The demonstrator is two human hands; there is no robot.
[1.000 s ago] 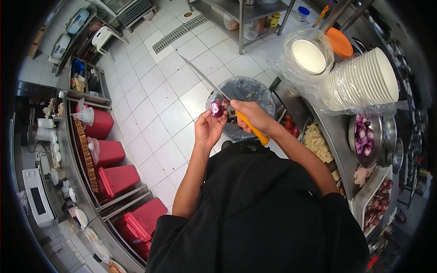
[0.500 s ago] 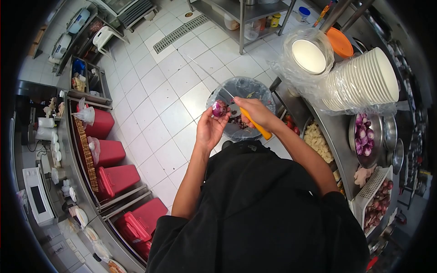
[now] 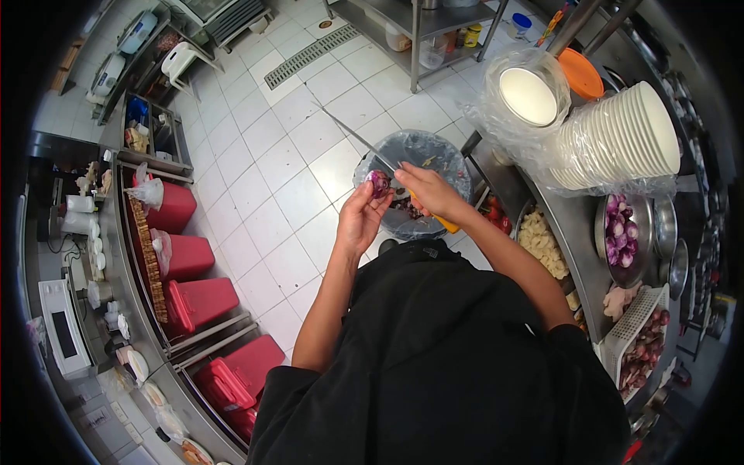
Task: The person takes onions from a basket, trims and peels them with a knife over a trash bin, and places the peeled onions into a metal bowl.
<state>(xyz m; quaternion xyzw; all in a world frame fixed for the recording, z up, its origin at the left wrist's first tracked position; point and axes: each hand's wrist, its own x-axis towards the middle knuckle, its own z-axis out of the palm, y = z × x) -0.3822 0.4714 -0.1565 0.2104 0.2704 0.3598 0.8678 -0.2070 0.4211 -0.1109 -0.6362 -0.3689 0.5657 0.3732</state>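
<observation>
My left hand holds a purple onion between its fingertips. The yellow handle of a long knife is in my right hand, and the blade points up and to the left, passing close to the onion. Both hands are over a bin lined with a clear bag, with dark scraps and peelings inside it.
On the right counter are a bowl of peeled onions, a white basket of unpeeled onions, pale pieces in a container and stacked white tubs. Red bins stand left. A steel shelf is ahead.
The onion has turned in my left hand, and its shiny peeled side faces differently. Both hands have shifted slightly right, and the knife's angle has changed a little.
</observation>
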